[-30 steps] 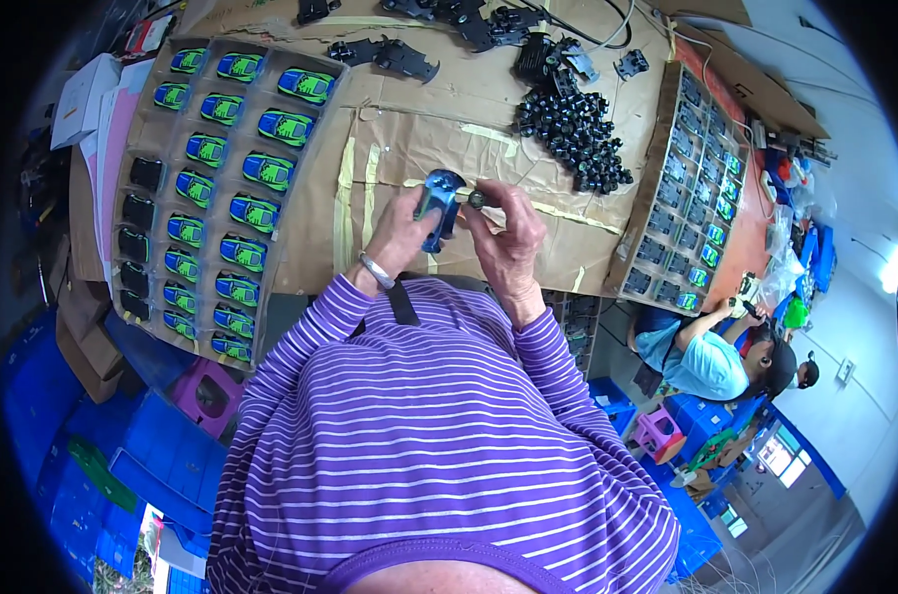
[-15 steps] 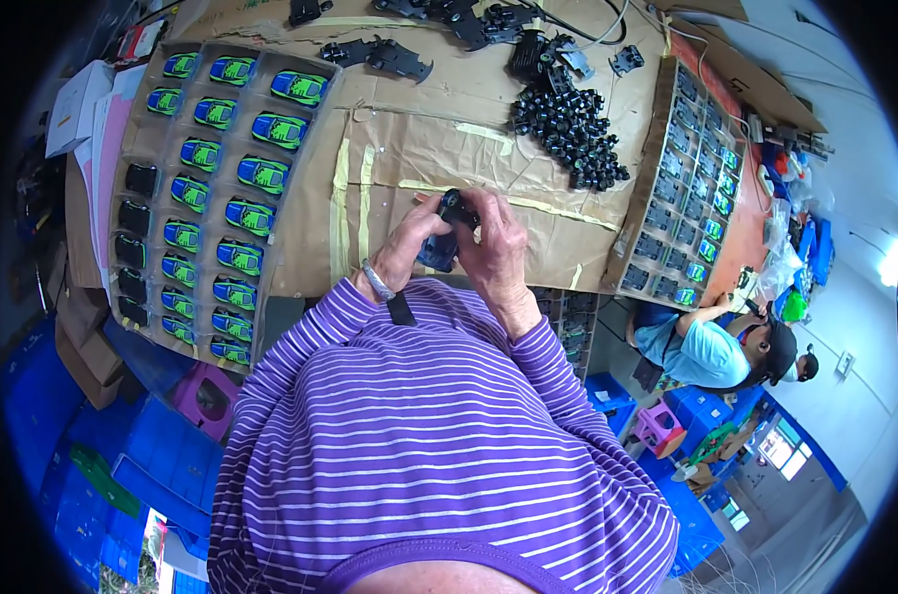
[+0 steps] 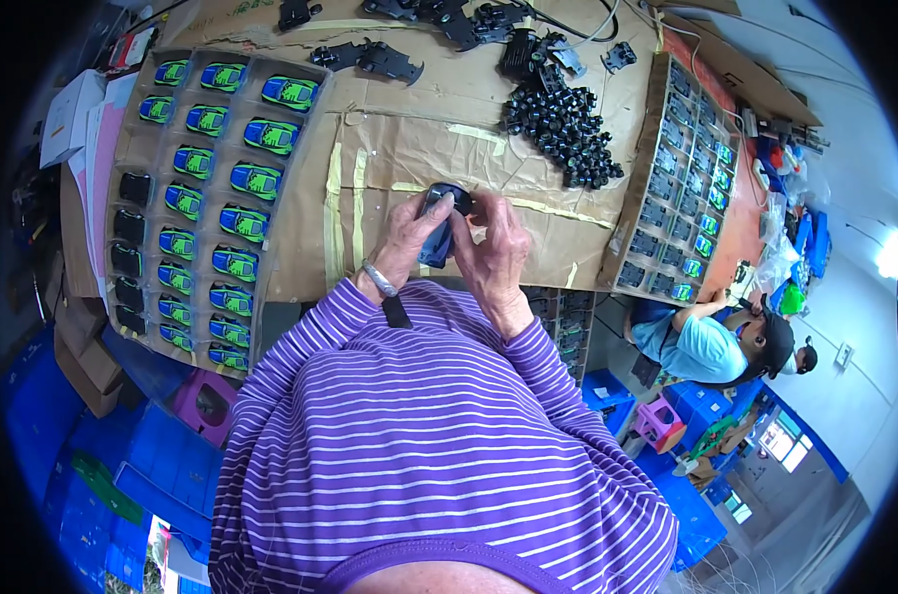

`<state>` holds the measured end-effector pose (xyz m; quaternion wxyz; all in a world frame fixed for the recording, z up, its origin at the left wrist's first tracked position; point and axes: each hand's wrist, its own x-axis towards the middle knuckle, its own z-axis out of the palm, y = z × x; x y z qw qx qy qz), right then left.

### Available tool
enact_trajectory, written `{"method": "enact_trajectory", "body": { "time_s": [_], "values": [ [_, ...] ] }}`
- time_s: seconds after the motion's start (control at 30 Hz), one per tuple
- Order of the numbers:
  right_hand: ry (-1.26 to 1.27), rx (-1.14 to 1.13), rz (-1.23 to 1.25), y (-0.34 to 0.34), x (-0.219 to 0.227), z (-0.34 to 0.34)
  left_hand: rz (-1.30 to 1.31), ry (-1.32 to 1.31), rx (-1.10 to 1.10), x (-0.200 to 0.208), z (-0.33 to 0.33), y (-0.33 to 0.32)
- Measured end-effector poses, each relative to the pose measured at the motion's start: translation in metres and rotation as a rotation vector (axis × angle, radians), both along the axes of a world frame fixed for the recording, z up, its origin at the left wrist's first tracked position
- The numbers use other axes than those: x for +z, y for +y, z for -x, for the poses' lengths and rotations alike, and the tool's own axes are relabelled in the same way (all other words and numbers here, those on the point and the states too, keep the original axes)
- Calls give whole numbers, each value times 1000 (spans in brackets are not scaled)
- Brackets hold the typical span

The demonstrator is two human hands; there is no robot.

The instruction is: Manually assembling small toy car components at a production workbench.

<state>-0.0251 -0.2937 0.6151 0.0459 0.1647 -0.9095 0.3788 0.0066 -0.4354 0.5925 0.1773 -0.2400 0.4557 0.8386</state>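
Car (image 3: 435,249), blue-black, in left hand (image 3: 399,244) above bench's (image 3: 303,238) near edge.
Left thumb lies across its top, apparently to steady it; right hand (image 3: 498,244), fingers bent narrow, meets the opposite side. Whether these pinch a wheel: cannot tell, fingertips hidden. Wheels (image 3: 566,134): heaped toward bench's far right corner, presumably for right-hand reach; individual pieces indistinct.

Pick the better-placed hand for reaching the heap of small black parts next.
Right, likely. The heap of small black parts lies ahead and to the right, nearer the right hand. The left hand grips the blue toy car; the right is at it too, so would need freeing first.
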Motion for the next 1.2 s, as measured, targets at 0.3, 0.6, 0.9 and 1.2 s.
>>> {"method": "enact_trajectory", "body": {
  "time_s": [0.3, 0.6, 0.9, 1.2],
  "values": [
    [-380, -66, 201, -17, -26, 21, 136, -88, 282, -25, 0, 1],
    [77, 222, -153, -110, -115, 162, 218, -162, 496, -33, -4, -77],
    [160, 640, -501, -110, -128, 214, 173, -166, 615, -29, -17, -86],
    [114, 840, -813, 10, -98, 145, 135, -149, 483, -37, -9, -70]
  ]
}}
